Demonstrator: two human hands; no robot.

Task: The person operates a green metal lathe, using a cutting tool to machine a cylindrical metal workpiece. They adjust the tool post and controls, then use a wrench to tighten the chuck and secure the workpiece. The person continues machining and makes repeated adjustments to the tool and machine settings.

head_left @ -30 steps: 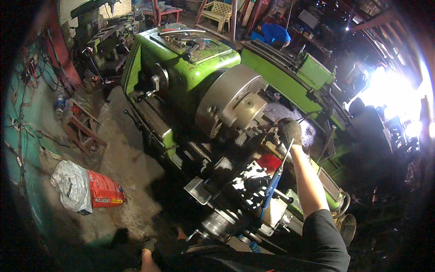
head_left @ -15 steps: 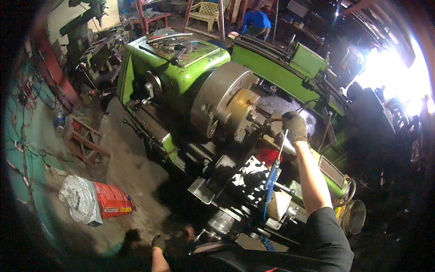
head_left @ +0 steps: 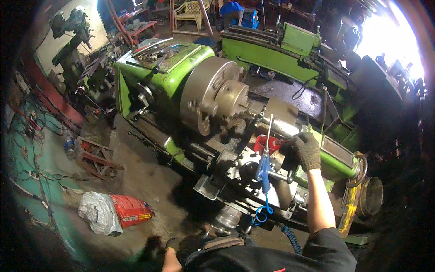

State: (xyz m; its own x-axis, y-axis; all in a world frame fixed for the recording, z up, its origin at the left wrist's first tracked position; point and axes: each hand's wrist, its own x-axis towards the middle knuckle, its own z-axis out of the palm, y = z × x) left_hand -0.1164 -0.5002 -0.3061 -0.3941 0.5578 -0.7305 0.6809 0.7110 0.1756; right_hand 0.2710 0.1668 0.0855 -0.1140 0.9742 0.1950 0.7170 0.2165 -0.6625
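Note:
My right hand (head_left: pixel 306 151), in a dark knitted work glove, is closed beside a red cup (head_left: pixel 266 144) on the lathe. Its fingers grip a short reddish-brown handle (head_left: pixel 285 142) whose end reaches to the cup; the kind of tool is hard to make out. A blue air blow gun (head_left: pixel 264 173) with a slim metal nozzle lies on the tool post (head_left: pixel 247 164), left of this hand. Farther left is the large lathe chuck (head_left: pixel 199 97), holding a round brass-coloured workpiece (head_left: pixel 232 99). Low in the picture, my left hand (head_left: pixel 172 245) is gloved and dark, its fingers unclear.
The green headstock (head_left: pixel 174 77) carries tools on top. Metal shavings lie in the tray (head_left: pixel 303 97) behind the bed. A red-and-silver sack (head_left: pixel 129 211) and a rusty metal stand (head_left: pixel 97 158) are on the floor at left. Far back, a person in blue (head_left: pixel 232 10) bends over.
My right hand has drawn back from the workpiece toward the red cup, still holding the handle. The chuck, blurred before, now looks sharper. The whole view has shifted.

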